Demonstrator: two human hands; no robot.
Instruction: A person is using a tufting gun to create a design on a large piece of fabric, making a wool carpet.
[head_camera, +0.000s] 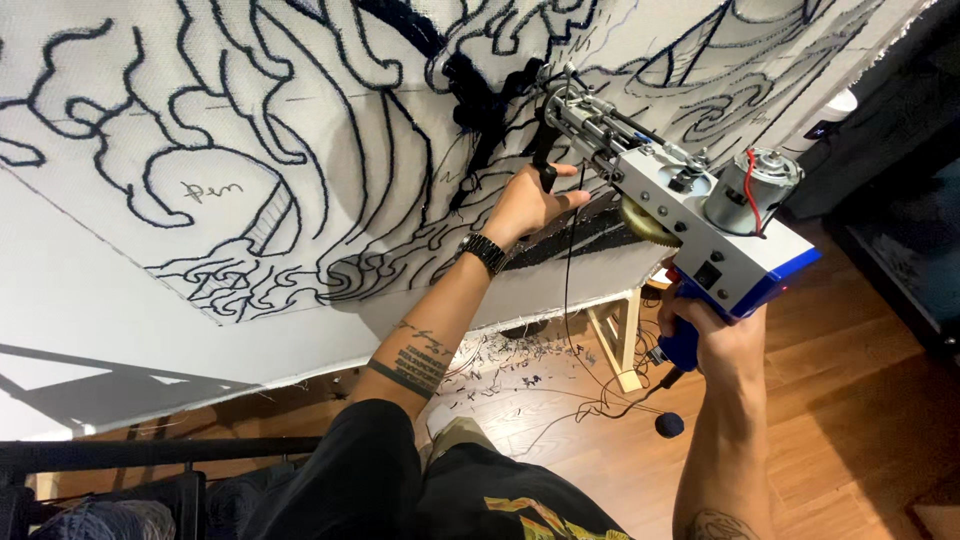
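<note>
White cloth hides needle tip of tufting gun; right hand covers grip.

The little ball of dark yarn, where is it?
In the head view, the dark yarn ball lies on the wooden floor, lower right, just below the right hand.

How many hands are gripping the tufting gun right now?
2. The left hand holds the black front handle by the cloth; the right hand grips the blue rear handle of the tufting gun.

Perhaps one small dark lit screen, upper right.
</note>
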